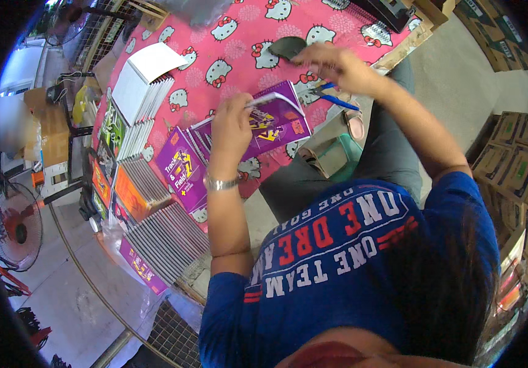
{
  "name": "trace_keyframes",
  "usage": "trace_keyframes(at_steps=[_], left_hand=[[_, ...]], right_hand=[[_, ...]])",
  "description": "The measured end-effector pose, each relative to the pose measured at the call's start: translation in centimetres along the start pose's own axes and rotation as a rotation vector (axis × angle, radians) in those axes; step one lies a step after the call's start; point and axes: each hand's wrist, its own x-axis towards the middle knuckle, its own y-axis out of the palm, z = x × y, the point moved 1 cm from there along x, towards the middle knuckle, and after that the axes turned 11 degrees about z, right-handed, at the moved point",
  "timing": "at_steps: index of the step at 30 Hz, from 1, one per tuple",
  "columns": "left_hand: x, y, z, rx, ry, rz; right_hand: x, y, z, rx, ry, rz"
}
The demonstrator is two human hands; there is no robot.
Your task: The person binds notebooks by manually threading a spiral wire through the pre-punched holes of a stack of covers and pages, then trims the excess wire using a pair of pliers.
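Left grip (pixel 232 121): clamped on purple booklet (pixel 285 126); slackening could let it slide.
Right grip (pixel 313 61): beyond booklet; blurred, can't tell.
Blue pliers (pixel 340 102): right of booklet; stray wrist might knock them.

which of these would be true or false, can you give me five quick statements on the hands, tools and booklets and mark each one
1. The left hand holds a purple booklet. True.
2. The silver wristband is on the right wrist. False: the silver wristband is on the left wrist.
3. The blue-handled pliers are nearer the right hand than the left. True.
4. The tablecloth is plain green. False: the tablecloth is pink with printed cat faces.
5. A white-topped stack stands to the left of the left hand. True.
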Motion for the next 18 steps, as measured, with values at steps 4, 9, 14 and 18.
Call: trace_keyframes(at_steps=[4, 9, 14, 18], left_hand=[[-1.9, 0.8, -0.8, 0.231, 0.249, -0.111], [-1.7, 1.4, -1.2, 0.253, 0.235, -0.181], [-1.2, 1.8, -1.5, 0.271, 0.259, -0.239], [-0.9, 1.8, -1.6, 0.286, 0.203, -0.233]], right_hand=[[-0.7, 3.0, 4.7, -0.144, 0.071, 0.13], [-0.4, 3.9, 4.2, -0.105, 0.008, 0.019], [0.1, 3.7, 3.8, -0.223, -0.032, -0.136], [0.0, 4.5, 4.8, -0.412, -0.064, -0.105]])
